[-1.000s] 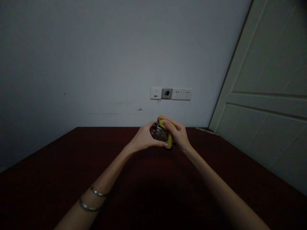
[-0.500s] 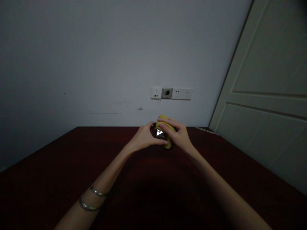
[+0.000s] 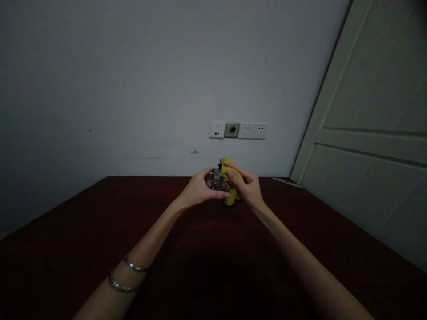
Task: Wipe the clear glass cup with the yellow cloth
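Observation:
My left hand (image 3: 199, 188) is curled around a small, clear, shiny glass-like object (image 3: 218, 181), its thumb along the near side. Glints and dark patches show on the object, but its exact kind cannot be made out. In my right hand (image 3: 249, 186) is a bunched yellow cloth (image 3: 230, 168), pressed against the object's right side. Part of the cloth hangs down below the fingers. Both hands are close together just above the table, and the cloth and fingers hide much of the object.
A dark red-brown table (image 3: 140, 231) spreads beneath my arms, up to a pale wall (image 3: 150, 89). White sockets (image 3: 253, 130) and a grey switch plate (image 3: 232, 130) are on that wall. A panelled door (image 3: 373, 146) stands at the right. A thin strip (image 3: 287, 182) lies near the table's back right corner.
The glass-like object has turned in my left hand, and its bright white reflection is gone. My right hand and the yellow cloth have shifted slightly left and the cloth is folded differently.

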Tool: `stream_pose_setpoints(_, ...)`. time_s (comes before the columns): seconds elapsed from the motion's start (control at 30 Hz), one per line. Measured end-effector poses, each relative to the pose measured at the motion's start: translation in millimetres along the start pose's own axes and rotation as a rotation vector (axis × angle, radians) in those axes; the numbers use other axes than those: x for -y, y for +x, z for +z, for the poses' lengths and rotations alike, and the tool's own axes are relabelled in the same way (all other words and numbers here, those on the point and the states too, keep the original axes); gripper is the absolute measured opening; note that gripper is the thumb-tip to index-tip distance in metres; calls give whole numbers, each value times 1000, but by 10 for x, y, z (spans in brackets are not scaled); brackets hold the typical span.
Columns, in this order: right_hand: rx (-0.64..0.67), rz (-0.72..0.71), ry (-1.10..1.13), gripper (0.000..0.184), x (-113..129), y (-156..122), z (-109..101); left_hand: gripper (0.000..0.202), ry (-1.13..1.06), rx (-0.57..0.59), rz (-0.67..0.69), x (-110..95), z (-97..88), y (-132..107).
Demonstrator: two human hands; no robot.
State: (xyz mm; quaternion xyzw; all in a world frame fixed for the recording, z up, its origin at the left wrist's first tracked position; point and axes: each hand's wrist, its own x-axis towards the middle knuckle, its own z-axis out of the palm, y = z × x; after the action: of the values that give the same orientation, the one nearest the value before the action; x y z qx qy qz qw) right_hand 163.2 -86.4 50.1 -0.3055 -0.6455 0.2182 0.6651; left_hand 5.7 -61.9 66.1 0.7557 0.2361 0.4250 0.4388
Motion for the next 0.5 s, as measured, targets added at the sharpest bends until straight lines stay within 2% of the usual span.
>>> stream_pose_setpoints(0.1, 59, -121, -66, 23, 60, -30, -2, 62, -106, 3, 5, 14, 7, 7)
stream_pose_setpoints(0.17, 72, -152, -105, 22, 77, -39, -2, 62, -139, 1, 4, 31, 8, 9)
stream_pose_setpoints(0.37, -53, -6, -39, 29, -18, 6, 25, 65, -143, 6, -55, 66, 20, 16)
stream_pose_setpoints(0.5, -4, -22, -61, 36, -33, 4, 17, 62, -135, 12, -64, 73, 7, 25)
